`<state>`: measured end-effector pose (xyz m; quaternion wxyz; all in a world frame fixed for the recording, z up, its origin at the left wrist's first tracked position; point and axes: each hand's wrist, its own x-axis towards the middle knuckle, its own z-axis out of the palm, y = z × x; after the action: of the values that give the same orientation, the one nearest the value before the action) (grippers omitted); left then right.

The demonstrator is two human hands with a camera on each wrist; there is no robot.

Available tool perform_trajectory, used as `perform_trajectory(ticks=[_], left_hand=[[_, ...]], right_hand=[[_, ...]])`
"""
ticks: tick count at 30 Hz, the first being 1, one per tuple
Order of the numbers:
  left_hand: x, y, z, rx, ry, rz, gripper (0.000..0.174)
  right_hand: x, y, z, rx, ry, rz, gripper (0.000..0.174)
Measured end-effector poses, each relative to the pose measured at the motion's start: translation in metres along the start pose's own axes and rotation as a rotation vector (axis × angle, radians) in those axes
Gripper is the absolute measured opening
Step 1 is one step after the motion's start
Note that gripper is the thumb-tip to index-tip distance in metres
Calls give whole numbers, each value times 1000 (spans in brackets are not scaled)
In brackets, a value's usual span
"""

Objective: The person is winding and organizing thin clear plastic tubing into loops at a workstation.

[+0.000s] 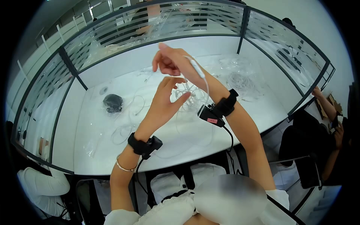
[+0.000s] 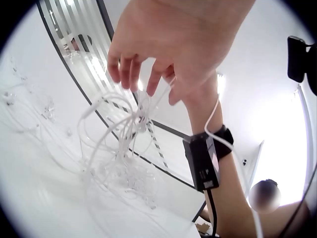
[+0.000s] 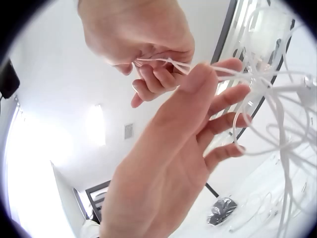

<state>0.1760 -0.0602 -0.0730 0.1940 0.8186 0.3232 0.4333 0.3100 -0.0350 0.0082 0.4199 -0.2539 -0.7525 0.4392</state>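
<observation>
Both hands are raised above the white table (image 1: 262, 108) with a tangle of white earphone cables (image 1: 189, 90) between them. My right hand (image 1: 168, 62) is the upper one; its curled fingers pinch strands of the cable, which hang in loops (image 2: 124, 144) below my right hand (image 2: 148, 54). One strand with an inline remote (image 1: 197, 69) runs down along the right wrist. My left hand (image 1: 165, 101) is just below, fingers straight and thumb spread, touching the strands. In the right wrist view my left hand (image 3: 168, 163) fills the foreground, the cables (image 3: 277, 99) crossing its fingertips toward my right hand (image 3: 138, 34).
More loose white earphones (image 1: 127, 131) lie on the table, beside a black item in a clear bag (image 1: 112, 103). Bagged cables (image 1: 240, 78) are piled at the far right. A glass partition (image 1: 157, 22) rings the desk. Another person (image 1: 330, 123) sits to the right.
</observation>
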Motion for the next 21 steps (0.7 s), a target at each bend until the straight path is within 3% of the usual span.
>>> perform_trajectory(ticks=[3,5,7,8,11,12,15,16,19,21], left_hand=[[-1,-4,6,216,260,154,19],[-3,-3,-1,-42,120,-49,13],[-10,-19,1,-243,112,-114,13],[-14,-27,-4,-307,62,-158,18],[-14,-21,-11,-460,63,-258,30],[-14,-17,-13,-503,94,-284,33],[-17,-25,-19,-586,122,-219,38],[-18,-27,-19,-634,129,-220,39],[-17,-31,-19,-754,137,-212,40],[-19,-31,-20,-803,135,-205,41]], right_hand=[[-2,7,10,-188,8,44,56],[-1,14,12,-313,-1,-12,48],[-6,19,12,-408,-54,-111,39],[-8,17,10,-532,-183,-109,35],[-27,21,2,-574,-304,-247,52],[-29,29,-5,-590,-327,-320,69],[-40,45,-18,-365,-186,-215,69],[-40,51,-21,-328,-131,-131,56],[-39,80,-32,-123,-186,123,42],[-44,92,-31,-131,-215,58,30]])
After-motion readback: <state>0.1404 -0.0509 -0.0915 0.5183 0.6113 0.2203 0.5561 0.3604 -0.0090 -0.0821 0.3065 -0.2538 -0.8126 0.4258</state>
